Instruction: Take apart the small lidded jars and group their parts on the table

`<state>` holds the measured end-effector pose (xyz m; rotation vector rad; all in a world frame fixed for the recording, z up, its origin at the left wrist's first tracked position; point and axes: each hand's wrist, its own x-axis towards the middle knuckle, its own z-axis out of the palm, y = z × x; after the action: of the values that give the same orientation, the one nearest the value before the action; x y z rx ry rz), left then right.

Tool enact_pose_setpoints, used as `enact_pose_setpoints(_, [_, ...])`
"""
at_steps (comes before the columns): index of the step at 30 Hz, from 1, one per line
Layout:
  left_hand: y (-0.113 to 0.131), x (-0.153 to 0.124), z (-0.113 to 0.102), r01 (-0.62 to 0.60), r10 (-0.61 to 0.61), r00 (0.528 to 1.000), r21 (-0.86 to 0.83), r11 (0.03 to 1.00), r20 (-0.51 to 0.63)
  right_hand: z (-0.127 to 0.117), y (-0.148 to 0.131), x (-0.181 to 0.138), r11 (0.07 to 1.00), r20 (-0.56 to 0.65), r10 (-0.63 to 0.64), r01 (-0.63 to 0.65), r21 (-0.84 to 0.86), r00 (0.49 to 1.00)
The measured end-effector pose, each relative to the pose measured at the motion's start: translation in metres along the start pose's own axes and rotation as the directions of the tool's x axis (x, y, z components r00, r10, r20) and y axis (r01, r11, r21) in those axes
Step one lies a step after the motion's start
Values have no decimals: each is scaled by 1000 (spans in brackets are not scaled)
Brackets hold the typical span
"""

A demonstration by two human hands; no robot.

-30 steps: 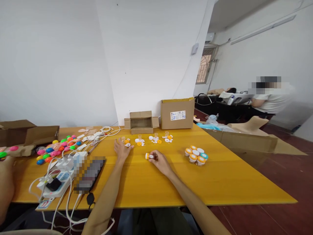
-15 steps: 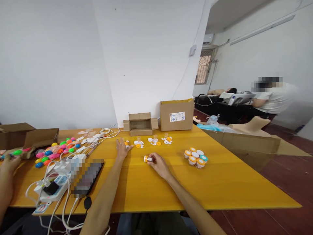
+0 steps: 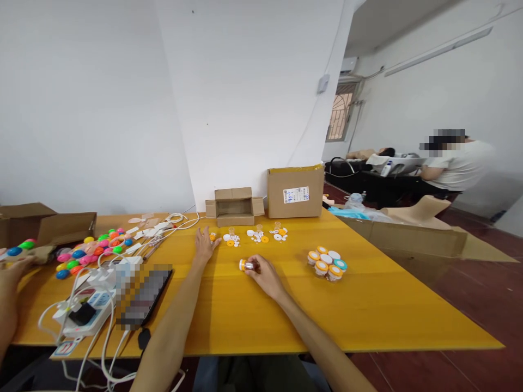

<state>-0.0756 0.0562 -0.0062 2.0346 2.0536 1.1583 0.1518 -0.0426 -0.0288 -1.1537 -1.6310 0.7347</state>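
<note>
My right hand point(image 3: 265, 275) is closed around a small clear jar point(image 3: 249, 265) lying on its side, its orange-and-white lid pointing left. Further up the table, my left hand point(image 3: 205, 246) reaches over a small cluster of orange and white parts point(image 3: 212, 237), thumb and fingers apart; its fingers partly cover these parts. Just to its right lies another group of loose white and orange pieces point(image 3: 231, 243) beside a clear open cup point(image 3: 231, 231). Two similar groups continue rightward, with white pieces point(image 3: 257, 235) and an orange ring point(image 3: 265, 239) among them.
Several lidded jars point(image 3: 327, 264) stand bunched at the right. Behind are an open carton point(image 3: 235, 218) and a taller box point(image 3: 295, 196). At left lie a phone point(image 3: 145, 296), a power strip point(image 3: 92, 313), cables and coloured balls point(image 3: 93, 253). Another person's hand point(image 3: 14, 272) is at far left.
My left hand has drawn its fingers in slightly over the parts. My right hand still grips the jar in about the same place. At far left, the other person's hand and balls have shifted.
</note>
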Motion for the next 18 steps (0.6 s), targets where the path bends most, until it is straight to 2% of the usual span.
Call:
enact_pose_setpoints(5, [10, -12, -7, 10, -7, 997, 49, 999, -73, -1, -2, 0, 999, 29, 18, -20, 43, 999])
enact_pose_setpoints(9, [20, -24, -15, -58, 63, 988, 46, 997, -137, -1, -4, 0, 998, 20, 31, -32, 59, 999])
enact_pose_setpoints(11, [25, -29, -19, -140, 140, 977, 13, 990, -160, -1, -5, 1, 996, 19, 37, -39, 80, 999])
enact_pose_setpoints(15, [42, -44, -25, -295, 280, 953, -142, 945, -116, -2, -7, 2, 988, 14, 59, -61, 139, 998])
enact_pose_setpoints(18, [59, -58, -30, -393, 431, 901, -324, 861, 54, -3, -7, 3, 980, 3, 61, -61, 188, 998])
